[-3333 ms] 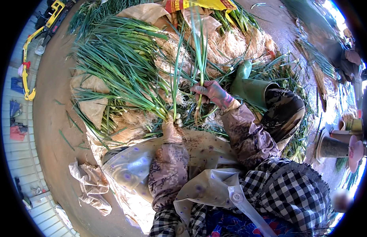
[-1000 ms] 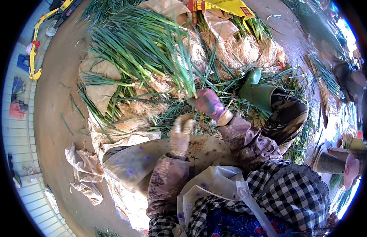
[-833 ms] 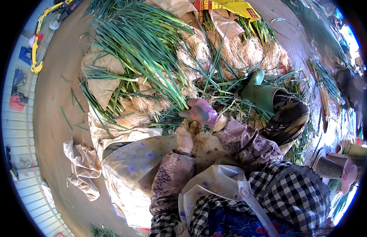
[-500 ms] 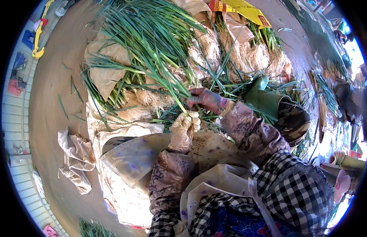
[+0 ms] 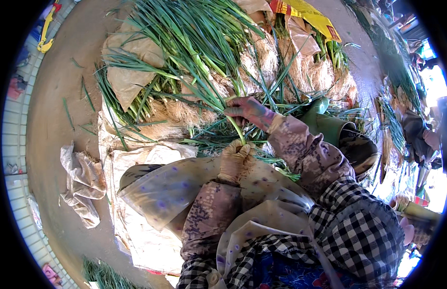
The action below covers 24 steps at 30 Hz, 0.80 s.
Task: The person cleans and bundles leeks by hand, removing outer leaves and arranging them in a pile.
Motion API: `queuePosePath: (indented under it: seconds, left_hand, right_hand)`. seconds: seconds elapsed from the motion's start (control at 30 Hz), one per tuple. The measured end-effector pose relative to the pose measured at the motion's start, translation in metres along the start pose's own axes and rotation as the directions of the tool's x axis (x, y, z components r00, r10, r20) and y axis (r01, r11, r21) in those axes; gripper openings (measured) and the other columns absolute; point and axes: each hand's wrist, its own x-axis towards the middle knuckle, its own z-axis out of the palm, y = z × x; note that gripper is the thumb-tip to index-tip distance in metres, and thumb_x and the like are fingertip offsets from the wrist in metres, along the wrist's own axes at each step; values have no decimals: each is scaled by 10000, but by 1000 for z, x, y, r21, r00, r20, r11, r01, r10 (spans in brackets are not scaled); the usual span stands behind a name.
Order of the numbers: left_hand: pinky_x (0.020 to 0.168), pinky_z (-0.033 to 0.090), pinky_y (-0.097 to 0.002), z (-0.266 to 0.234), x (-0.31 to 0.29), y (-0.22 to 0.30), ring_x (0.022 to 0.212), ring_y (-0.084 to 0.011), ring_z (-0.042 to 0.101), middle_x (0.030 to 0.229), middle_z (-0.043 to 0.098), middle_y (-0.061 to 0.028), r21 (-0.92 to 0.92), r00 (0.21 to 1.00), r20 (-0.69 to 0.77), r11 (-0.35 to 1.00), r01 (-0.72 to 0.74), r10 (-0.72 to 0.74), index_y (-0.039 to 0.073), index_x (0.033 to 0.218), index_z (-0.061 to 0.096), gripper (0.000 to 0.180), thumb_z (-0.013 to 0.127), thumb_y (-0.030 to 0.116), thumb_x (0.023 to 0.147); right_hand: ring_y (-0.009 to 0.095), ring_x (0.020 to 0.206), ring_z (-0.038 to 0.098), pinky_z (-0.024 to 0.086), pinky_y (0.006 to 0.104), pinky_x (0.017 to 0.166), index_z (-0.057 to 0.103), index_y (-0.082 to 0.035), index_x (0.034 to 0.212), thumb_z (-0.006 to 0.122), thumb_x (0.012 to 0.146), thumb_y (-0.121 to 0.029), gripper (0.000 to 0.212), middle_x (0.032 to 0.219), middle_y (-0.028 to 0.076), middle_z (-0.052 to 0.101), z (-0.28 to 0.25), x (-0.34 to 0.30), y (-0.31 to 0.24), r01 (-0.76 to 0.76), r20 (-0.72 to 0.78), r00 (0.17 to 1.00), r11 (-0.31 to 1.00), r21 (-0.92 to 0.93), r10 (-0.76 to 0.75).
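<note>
A green onion (image 5: 239,131) runs between my two hands over my lap, its long leaves pointing away from me onto the pile. My left hand (image 5: 234,161), in a pale glove, is closed around its lower, root end; fine brown roots or dirt show beside the fingers. Higher up, my right hand (image 5: 252,113), with dark stains on it, pinches the same onion where the leaves begin. Its fingertips are partly hidden behind the stalk. Beyond both hands lies a large heap of green onions (image 5: 185,43), with bushy pale roots facing me.
A clear spotted plastic apron (image 5: 161,197) covers my lap. Green boot (image 5: 324,123) at right, among loose leaves. Pale sacking (image 5: 149,241) lies left of my legs, a crumpled cloth (image 5: 84,180) farther left. A yellow bag (image 5: 312,19) tops bundles at the back.
My hands have drawn apart: the right has gone slightly farther away, the left slightly nearer me. More of the onion's pale stalk shows between them.
</note>
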Motion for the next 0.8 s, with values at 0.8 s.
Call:
queuePosePath:
  seconds: [0.8]
  left_hand:
    - [645,452,-193,-11,18,-44,716,-62,521,839,572,-2,87,998,-54,995,50,-45,52,1184,485,376,573,82,820]
  right_hand:
    - [285,636,599,467,380,527,644,-109,735,517,718,-209,163,665,97,604,13,-53,117,-58,-66,996,131,-990,-58]
